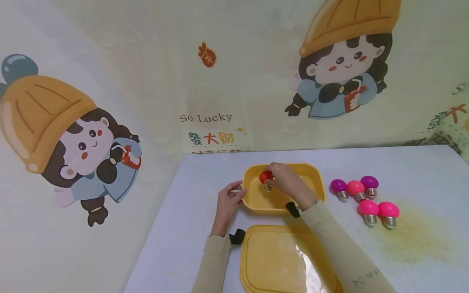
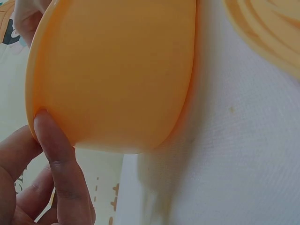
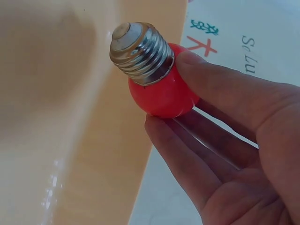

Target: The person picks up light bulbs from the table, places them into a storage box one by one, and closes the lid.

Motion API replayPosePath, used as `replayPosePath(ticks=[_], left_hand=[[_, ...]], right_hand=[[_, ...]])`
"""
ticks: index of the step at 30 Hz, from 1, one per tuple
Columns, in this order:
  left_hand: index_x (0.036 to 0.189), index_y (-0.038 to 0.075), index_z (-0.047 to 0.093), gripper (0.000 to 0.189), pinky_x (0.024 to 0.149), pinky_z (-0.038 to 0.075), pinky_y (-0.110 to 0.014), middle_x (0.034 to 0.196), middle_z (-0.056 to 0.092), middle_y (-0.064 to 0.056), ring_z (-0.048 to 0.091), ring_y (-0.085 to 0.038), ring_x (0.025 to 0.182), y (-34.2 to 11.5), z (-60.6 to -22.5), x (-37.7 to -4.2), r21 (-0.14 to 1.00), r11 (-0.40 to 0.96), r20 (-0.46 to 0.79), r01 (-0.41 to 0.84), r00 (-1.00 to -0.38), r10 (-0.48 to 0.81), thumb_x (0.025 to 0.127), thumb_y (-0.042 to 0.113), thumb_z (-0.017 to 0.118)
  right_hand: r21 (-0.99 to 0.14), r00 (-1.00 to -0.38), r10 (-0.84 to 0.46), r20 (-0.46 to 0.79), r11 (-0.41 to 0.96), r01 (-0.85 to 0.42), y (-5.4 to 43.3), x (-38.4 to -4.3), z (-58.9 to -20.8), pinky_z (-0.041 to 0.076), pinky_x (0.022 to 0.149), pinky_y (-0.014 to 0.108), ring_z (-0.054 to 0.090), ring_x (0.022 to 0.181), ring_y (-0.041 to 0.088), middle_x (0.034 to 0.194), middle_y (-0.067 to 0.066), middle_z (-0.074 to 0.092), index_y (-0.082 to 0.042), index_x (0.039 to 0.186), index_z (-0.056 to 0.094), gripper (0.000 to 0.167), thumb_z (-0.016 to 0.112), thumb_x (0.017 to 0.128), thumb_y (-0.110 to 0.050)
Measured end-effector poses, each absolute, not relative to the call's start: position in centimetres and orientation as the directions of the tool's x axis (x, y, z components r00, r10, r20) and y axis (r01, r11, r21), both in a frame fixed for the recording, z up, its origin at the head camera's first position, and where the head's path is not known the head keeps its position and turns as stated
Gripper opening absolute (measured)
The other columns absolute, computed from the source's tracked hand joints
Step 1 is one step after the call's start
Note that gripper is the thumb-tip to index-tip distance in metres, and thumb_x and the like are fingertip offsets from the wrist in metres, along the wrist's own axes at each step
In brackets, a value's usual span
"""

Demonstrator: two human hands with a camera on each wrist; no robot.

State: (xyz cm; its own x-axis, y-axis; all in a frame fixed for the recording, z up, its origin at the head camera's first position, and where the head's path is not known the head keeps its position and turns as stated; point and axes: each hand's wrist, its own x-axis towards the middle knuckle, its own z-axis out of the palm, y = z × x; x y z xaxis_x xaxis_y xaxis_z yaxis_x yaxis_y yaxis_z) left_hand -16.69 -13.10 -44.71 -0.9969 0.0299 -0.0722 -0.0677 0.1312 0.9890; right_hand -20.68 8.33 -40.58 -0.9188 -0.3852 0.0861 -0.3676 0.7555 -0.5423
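Between thumb and fingers, my right hand [image 1: 287,181] pinches a red light bulb [image 3: 161,96] by its round globe. Its silver screw base [image 3: 143,54] points away from the palm in the right wrist view. The bulb is over the left part of a yellow plastic container [image 1: 318,179], inside its rim as the head view shows. At the container's left end, my left hand [image 1: 230,201] pinches the rim, with the thumb [image 2: 61,164] against the outer wall in the left wrist view.
A yellow lid [image 1: 278,260] lies flat on the white table [image 1: 176,236], in front of the container. To the right lie several bulbs: purple ones [image 1: 338,186] and pink ones [image 1: 389,210]. A patterned cloth wall [image 1: 256,81] rises behind the table.
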Motion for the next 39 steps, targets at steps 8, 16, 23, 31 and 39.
replayPosePath(ticks=[8, 16, 23, 31, 39], left_hand=[[0.128, -0.001, 0.063, 0.040, 0.071, 0.058, -0.027, 0.113, 0.062, -0.017, 0.065, -0.015, 0.082, -13.1, -44.5, -16.8, 0.988, 0.132, -0.084, -0.081, -0.996, 0.021, 0.091, 0.009, 0.071], [0.129, -0.002, 0.062, 0.040, 0.072, 0.058, -0.028, 0.113, 0.062, -0.017, 0.065, -0.020, 0.085, -13.1, -44.5, -16.7, 0.989, 0.126, -0.084, -0.080, -0.996, 0.026, 0.091, 0.008, 0.071], [0.128, -0.004, 0.062, 0.040, 0.070, 0.057, -0.028, 0.113, 0.063, -0.017, 0.066, -0.025, 0.088, -13.1, -44.6, -16.6, 0.993, 0.104, -0.068, -0.064, -0.997, 0.038, 0.091, 0.007, 0.071], [0.128, -0.004, 0.062, 0.040, 0.070, 0.057, -0.027, 0.111, 0.063, -0.016, 0.066, -0.026, 0.088, -13.1, -44.7, -16.6, 0.992, 0.103, -0.071, -0.067, -0.997, 0.037, 0.091, 0.007, 0.071], [0.128, -0.003, 0.063, 0.039, 0.070, 0.057, -0.027, 0.112, 0.062, -0.017, 0.066, -0.022, 0.087, -13.1, -44.7, -16.5, 0.992, 0.107, -0.072, -0.068, -0.997, 0.036, 0.091, 0.007, 0.071]], right_hand=[[-0.552, -0.911, -0.410, 0.034, 0.752, -0.359, 7.4, -22.0, -40.7, 0.055, 0.092, 0.038, 0.061, 0.092, 0.026, 0.107, 0.014, 0.069, 0.002, 0.115, 0.068, 0.032, 0.077, 0.086, -0.008], [-0.544, -0.899, -0.439, 0.001, 0.754, -0.369, 6.6, -22.8, -40.9, 0.055, 0.087, 0.036, 0.059, 0.087, 0.024, 0.103, 0.013, 0.069, 0.003, 0.114, 0.069, 0.030, 0.076, 0.087, -0.008], [-0.557, -0.896, -0.442, -0.047, 0.756, -0.344, 6.2, -23.5, -41.4, 0.054, 0.087, 0.035, 0.058, 0.087, 0.023, 0.103, 0.013, 0.068, 0.003, 0.115, 0.069, 0.031, 0.075, 0.088, -0.009], [-0.570, -0.889, -0.452, -0.069, 0.749, -0.337, 6.1, -24.0, -41.8, 0.054, 0.086, 0.033, 0.057, 0.086, 0.023, 0.102, 0.013, 0.068, 0.003, 0.117, 0.068, 0.030, 0.073, 0.089, -0.008], [-0.588, -0.888, -0.444, -0.117, 0.751, -0.299, 5.7, -24.8, -42.7, 0.054, 0.090, 0.034, 0.057, 0.089, 0.023, 0.103, 0.012, 0.068, 0.001, 0.118, 0.068, 0.030, 0.072, 0.091, -0.009]])
